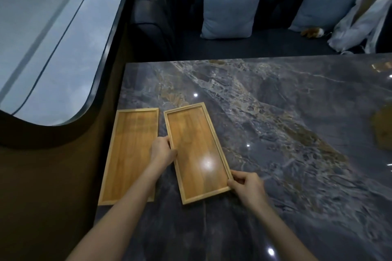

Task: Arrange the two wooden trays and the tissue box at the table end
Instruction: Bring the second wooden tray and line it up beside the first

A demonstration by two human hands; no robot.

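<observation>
At the counter's left end, both hands gripped one tray.
Left hand and right hand pinched the skewed rectangular wooden tray; its twin tray lay just beside on the dark marble counter. Squaring remained; no tissue box was visible.

The left forearm covers the near right corner of the left tray, so that corner's anyone's guess. At 3 o'clock a brownish shape on the counter gets chopped by the frame edge, can't tell what it is. Up at 1 o'clock, a small furry brown-white thing on the sofa is too blurry to call.
</observation>
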